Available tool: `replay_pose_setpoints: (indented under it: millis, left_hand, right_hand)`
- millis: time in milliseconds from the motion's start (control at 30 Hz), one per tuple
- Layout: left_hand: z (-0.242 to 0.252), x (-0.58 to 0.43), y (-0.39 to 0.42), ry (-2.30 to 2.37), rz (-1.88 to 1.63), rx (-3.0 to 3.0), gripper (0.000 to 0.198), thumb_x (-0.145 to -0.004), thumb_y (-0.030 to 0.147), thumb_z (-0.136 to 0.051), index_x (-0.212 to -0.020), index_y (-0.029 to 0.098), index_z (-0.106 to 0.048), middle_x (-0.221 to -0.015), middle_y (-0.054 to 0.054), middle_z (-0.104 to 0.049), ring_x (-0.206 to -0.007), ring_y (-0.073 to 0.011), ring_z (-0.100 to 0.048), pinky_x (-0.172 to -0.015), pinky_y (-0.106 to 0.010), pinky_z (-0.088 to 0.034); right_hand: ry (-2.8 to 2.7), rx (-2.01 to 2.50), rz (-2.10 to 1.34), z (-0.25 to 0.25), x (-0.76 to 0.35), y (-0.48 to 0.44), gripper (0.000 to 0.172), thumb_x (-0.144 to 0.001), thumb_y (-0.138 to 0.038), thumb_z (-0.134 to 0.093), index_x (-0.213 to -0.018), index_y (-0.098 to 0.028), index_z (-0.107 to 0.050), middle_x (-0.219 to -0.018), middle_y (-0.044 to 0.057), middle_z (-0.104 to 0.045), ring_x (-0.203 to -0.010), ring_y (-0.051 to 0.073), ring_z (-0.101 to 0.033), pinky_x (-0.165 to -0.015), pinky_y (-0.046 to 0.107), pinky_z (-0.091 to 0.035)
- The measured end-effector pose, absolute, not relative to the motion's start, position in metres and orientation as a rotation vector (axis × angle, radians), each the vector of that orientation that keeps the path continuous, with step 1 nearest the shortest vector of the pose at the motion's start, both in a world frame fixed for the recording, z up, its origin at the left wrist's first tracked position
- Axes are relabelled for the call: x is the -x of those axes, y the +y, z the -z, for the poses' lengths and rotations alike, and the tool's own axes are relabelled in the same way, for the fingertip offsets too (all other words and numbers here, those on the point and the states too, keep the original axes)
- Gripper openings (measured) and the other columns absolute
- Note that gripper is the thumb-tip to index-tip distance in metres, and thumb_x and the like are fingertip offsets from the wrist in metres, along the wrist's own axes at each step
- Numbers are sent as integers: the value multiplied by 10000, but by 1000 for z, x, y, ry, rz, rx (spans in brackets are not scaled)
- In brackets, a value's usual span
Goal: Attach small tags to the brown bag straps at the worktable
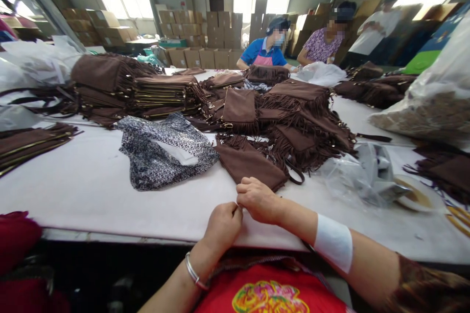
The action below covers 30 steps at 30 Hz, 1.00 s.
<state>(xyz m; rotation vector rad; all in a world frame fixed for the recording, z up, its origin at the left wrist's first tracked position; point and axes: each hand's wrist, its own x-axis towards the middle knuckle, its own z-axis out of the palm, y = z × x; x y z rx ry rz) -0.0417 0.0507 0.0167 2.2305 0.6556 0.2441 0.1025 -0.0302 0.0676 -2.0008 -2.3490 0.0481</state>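
My left hand (223,225) is closed, its thumb pressed against the bent fingers, near the front edge of the white table. Touching it or just beside it, my right hand (259,199) is closed too, fingertips curled toward the left thumb. Whatever the two hands pinch is hidden or too small to name. Directly beyond the right hand lies a brown fringed bag (251,161), flat on the table, with a dark strap loop (295,176) at its right. A black-and-white patterned cloth (165,151) with a white patch on it lies to the left.
Stacks of brown fringed bags (99,80) spread across the table (91,200). To the right are clear plastic (341,178), a tape roll (418,193), yellow-handled scissors (458,220) and a large filled plastic bag (433,93). Several people and cardboard boxes (181,29) are behind.
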Motion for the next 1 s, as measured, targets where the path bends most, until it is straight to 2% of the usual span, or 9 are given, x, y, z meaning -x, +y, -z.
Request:
replay_pose_setpoints:
  millis: [100, 300, 400, 500, 667, 733, 800, 933, 1000]
  left_hand:
    - [-18, 38, 52, 681, -213, -2195, 349, -892, 263, -455, -578, 172, -578, -613, -49, -634, -585, -145, -510, -593, -292, -266]
    - [-19, 35, 47, 802, -140, -1832, 286, -818, 290, -477, -610, 163, -625, -544, -2, -568, -533, -126, -479, -558, -264, -304]
    - [-18, 34, 43, 831, -77, -1445, 202, -772, 293, -484, -640, 173, -578, -472, 51, -441, -419, -86, -331, -465, -244, -223]
    - [-17, 33, 43, 753, 15, -1094, 131, -732, 301, -492, -673, 185, -509, -472, 89, -336, -387, -51, -198, -427, -223, -113]
    - [-19, 33, 47, 689, 83, -951, 142, -662, 312, -510, -672, 183, -450, -523, 94, -319, -407, -21, -162, -426, -190, -74]
    - [-22, 34, 48, 690, 86, -977, 161, -664, 326, -524, -699, 177, -475, -531, 91, -353, -401, -19, -174, -414, -183, -82]
    - [-27, 36, 50, 700, 87, -1094, 196, -687, 351, -532, -738, 163, -528, -546, 70, -428, -395, -30, -249, -397, -178, -134]
    - [-37, 36, 58, 695, 173, -1305, 343, -773, 452, -512, -779, 124, -610, -649, -27, -607, -493, -93, -495, -458, -198, -351]
    - [-39, 31, 60, 723, 220, -1363, 430, -827, 523, -471, -788, 120, -617, -703, -61, -650, -536, -120, -553, -508, -228, -413]
  right_hand:
    - [-2297, 2008, -19, -63, -102, -36, 91, -808, -147, -613, -723, -174, -631, -830, 45, -600, -852, 210, -443, -720, 358, -300]
    - [-2159, 2008, 126, -52, -94, -49, 145, -883, -161, -569, -752, -175, -627, -845, 48, -596, -855, 208, -430, -757, 365, -296]
    - [-2053, 2012, 168, -44, -91, -58, 175, -923, -171, -544, -765, -175, -621, -846, 45, -591, -854, 202, -432, -785, 358, -305]
    - [-2029, 1976, 180, -36, -92, -66, 169, -945, -188, -536, -804, -182, -629, -844, 40, -599, -861, 202, -443, -786, 355, -310]
    - [-2123, 1892, 215, -31, -94, -81, 201, -980, -183, -486, -1106, -149, -639, -957, 70, -655, -939, 212, -492, -831, 363, -346]
    - [-2104, 1868, 203, -32, -93, -90, 250, -978, -187, -490, -1192, -164, -619, -1045, 82, -665, -996, 221, -510, -864, 373, -365]
    - [-1991, 1856, 195, -36, -94, -100, 275, -966, -149, -485, -1197, -195, -627, -1097, 80, -663, -1010, 217, -530, -878, 377, -391]
    - [-1628, 1856, 263, -42, -103, -125, 319, -931, -59, -461, -1137, -197, -662, -1063, 88, -669, -984, 204, -576, -882, 384, -463]
    - [-1498, 1880, 293, -43, -112, -136, 299, -927, -68, -475, -1101, -200, -679, -1032, 91, -676, -989, 214, -595, -880, 395, -496]
